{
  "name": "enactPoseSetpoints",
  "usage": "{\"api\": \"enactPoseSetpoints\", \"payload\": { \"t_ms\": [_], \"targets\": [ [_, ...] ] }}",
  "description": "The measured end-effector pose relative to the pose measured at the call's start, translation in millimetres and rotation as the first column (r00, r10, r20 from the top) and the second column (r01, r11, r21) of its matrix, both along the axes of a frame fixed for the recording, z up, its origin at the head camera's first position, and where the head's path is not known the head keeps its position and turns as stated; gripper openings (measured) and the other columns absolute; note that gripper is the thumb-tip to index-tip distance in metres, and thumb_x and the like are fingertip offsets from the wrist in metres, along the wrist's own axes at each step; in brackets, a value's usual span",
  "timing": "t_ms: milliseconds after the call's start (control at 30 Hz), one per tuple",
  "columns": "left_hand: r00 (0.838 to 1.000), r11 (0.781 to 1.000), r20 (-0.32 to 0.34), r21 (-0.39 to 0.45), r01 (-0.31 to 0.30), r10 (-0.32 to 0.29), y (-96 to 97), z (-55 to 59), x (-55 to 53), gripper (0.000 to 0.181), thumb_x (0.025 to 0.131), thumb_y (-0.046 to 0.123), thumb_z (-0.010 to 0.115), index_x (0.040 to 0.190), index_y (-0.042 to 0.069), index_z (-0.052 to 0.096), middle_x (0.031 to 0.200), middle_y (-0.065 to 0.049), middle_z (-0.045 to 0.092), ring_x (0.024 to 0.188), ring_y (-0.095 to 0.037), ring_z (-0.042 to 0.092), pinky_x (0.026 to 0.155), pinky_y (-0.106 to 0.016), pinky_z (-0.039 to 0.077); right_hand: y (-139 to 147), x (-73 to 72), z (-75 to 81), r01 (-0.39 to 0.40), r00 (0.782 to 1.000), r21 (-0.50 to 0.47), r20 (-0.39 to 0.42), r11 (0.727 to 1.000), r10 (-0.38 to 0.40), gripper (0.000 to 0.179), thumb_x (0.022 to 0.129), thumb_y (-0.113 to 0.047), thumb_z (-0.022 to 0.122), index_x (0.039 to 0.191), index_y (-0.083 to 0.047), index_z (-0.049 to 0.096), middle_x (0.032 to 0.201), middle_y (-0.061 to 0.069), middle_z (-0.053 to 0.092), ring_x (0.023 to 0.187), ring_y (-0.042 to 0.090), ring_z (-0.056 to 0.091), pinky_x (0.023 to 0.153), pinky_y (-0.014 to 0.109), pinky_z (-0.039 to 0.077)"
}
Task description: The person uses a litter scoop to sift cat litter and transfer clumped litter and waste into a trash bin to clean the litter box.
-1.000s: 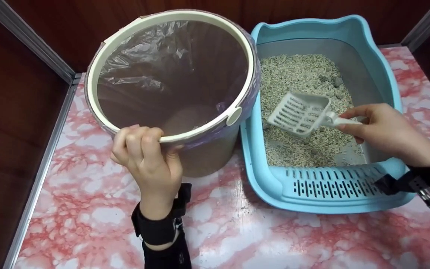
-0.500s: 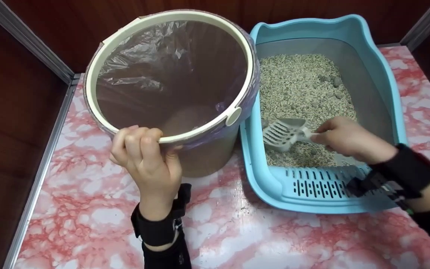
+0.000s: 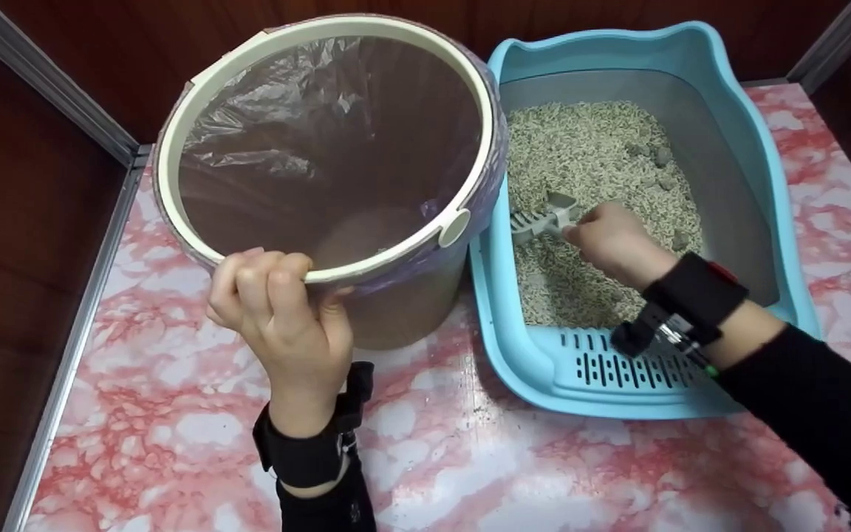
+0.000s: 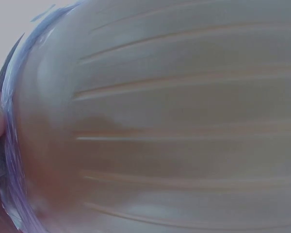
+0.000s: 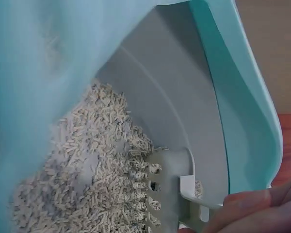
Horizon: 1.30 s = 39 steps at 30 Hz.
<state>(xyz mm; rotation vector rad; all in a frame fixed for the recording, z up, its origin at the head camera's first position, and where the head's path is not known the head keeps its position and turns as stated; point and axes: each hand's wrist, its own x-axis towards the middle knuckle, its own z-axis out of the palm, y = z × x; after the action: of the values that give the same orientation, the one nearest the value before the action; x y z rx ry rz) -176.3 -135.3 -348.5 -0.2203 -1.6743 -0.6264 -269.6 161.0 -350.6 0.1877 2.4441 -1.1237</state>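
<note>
My left hand [image 3: 281,318] grips the near rim of a round trash can [image 3: 411,310], fingers curled over its cream ring [image 3: 366,266]. A thin plastic bag [image 3: 270,125] lines the can; its purple edge [image 4: 14,145] folds outside, as the left wrist view shows. In my right hand [image 3: 621,240] is the handle of a pale slotted litter scoop [image 3: 544,222]. The scoop's head is low at the litter [image 3: 580,148], near the left wall of a blue litter box [image 3: 499,355]. In the right wrist view the scoop [image 5: 172,170] has its slots among the pellets.
Dark grey clumps [image 3: 658,155] lie on the litter toward the right wall. The box's slotted front step [image 3: 617,362] faces me. Both containers stand side by side on a red-and-white marbled floor [image 3: 196,428]. Dark wooden panels [image 3: 34,185] with metal edging enclose the space.
The right hand has moved left and turned, taking the scoop from above the litter down to the box's left side. My left hand keeps its grip on the can rim.
</note>
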Motion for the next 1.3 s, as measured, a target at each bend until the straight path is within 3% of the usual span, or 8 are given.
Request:
{"api": "enactPoseSetpoints", "payload": {
  "t_ms": [267, 500, 733, 833, 1000, 1067, 1200, 1300],
  "targets": [
    [1.0, 1.0, 0.001, 0.003, 0.001, -0.001, -0.3, -1.0, -0.4, 0.052, 0.096, 0.054, 0.045, 0.082, 0.004, 0.051, 0.081, -0.014, 0.047, 0.094, -0.04, 0.042, 0.089, -0.052, 0.024, -17.8, -23.4, -5.3, 0.038, 0.999, -0.001, -0.016, 0.999, -0.038, 0.039, 0.103, -0.019, 0.046, 0.129, 0.01, 0.046, 0.085, 0.004, 0.044, 0.053, 0.007, 0.033, 0.045, 0.021, 0.032],
    [1.0, 1.0, 0.001, -0.002, 0.004, -0.004, 0.2, -1.3, -1.0, 0.052, 0.095, 0.054, 0.045, 0.083, 0.004, 0.051, 0.081, -0.014, 0.047, 0.094, -0.04, 0.043, 0.088, -0.052, 0.025, -27.4, -45.6, -17.9, 0.067, 0.991, 0.033, -0.116, 0.997, -0.063, 0.028, 0.103, -0.018, 0.043, 0.111, 0.007, 0.053, 0.074, 0.002, 0.039, 0.049, 0.007, 0.032, 0.044, 0.022, 0.031],
    [1.0, 1.0, -0.001, 0.003, 0.006, -0.006, -0.3, -0.4, -1.6, 0.052, 0.096, 0.054, 0.045, 0.083, 0.004, 0.051, 0.081, -0.015, 0.047, 0.093, -0.04, 0.043, 0.089, -0.053, 0.025, -38.6, -55.4, -41.2, 0.062, 0.985, 0.122, -0.166, 0.991, -0.041, 0.046, 0.105, -0.023, 0.036, 0.132, 0.014, 0.042, 0.106, 0.022, 0.047, 0.076, 0.024, 0.043, 0.068, 0.034, 0.037],
    [1.0, 1.0, 0.001, 0.001, 0.004, -0.004, -0.2, -0.6, -1.1, 0.052, 0.096, 0.054, 0.045, 0.083, 0.004, 0.051, 0.081, -0.014, 0.047, 0.093, -0.04, 0.043, 0.088, -0.053, 0.025, -38.3, -57.9, -47.9, 0.075, 0.981, 0.102, -0.188, 0.992, -0.055, 0.041, 0.105, -0.023, 0.036, 0.123, 0.013, 0.046, 0.1, 0.02, 0.047, 0.075, 0.023, 0.042, 0.067, 0.034, 0.036],
    [1.0, 1.0, 0.011, -0.002, 0.0, 0.0, 0.5, -0.2, 0.0, 0.052, 0.096, 0.054, 0.045, 0.083, 0.004, 0.051, 0.081, -0.014, 0.047, 0.094, -0.04, 0.043, 0.089, -0.052, 0.024, -25.1, -59.9, -49.5, 0.119, 0.977, -0.04, -0.175, 0.992, -0.124, 0.03, 0.105, -0.025, 0.039, 0.093, 0.0, 0.05, 0.071, 0.002, 0.04, 0.054, 0.011, 0.036, 0.049, 0.025, 0.033],
    [1.0, 1.0, 0.009, -0.004, 0.001, -0.001, 0.1, -0.4, 0.0, 0.052, 0.096, 0.054, 0.045, 0.083, 0.004, 0.051, 0.082, -0.014, 0.047, 0.094, -0.04, 0.043, 0.089, -0.052, 0.024, -18.1, -58.9, -48.2, 0.121, 0.977, -0.097, -0.162, 0.988, -0.136, 0.031, 0.105, -0.026, 0.04, 0.09, -0.001, 0.051, 0.064, -0.003, 0.037, 0.049, 0.007, 0.032, 0.044, 0.022, 0.03],
    [1.0, 1.0, 0.007, -0.011, 0.004, -0.004, -0.3, -0.8, -0.5, 0.052, 0.096, 0.054, 0.046, 0.083, 0.004, 0.051, 0.082, -0.014, 0.047, 0.094, -0.04, 0.042, 0.088, -0.052, 0.023, -4.5, -51.3, -48.0, 0.075, 0.983, -0.16, -0.153, 0.984, -0.1, 0.033, 0.106, -0.025, 0.039, 0.097, 0.003, 0.053, 0.06, -0.006, 0.034, 0.046, 0.005, 0.03, 0.04, 0.022, 0.029],
    [1.0, 1.0, 0.003, -0.013, 0.003, -0.003, -0.2, 0.2, -1.1, 0.052, 0.095, 0.054, 0.046, 0.083, 0.004, 0.051, 0.082, -0.014, 0.047, 0.094, -0.039, 0.042, 0.088, -0.051, 0.023, 3.1, -45.4, -50.5, 0.031, 0.978, -0.168, -0.201, 0.985, -0.065, 0.034, 0.106, -0.024, 0.038, 0.092, 0.003, 0.053, 0.058, -0.006, 0.033, 0.045, 0.006, 0.029, 0.04, 0.023, 0.028]
  ]
}}
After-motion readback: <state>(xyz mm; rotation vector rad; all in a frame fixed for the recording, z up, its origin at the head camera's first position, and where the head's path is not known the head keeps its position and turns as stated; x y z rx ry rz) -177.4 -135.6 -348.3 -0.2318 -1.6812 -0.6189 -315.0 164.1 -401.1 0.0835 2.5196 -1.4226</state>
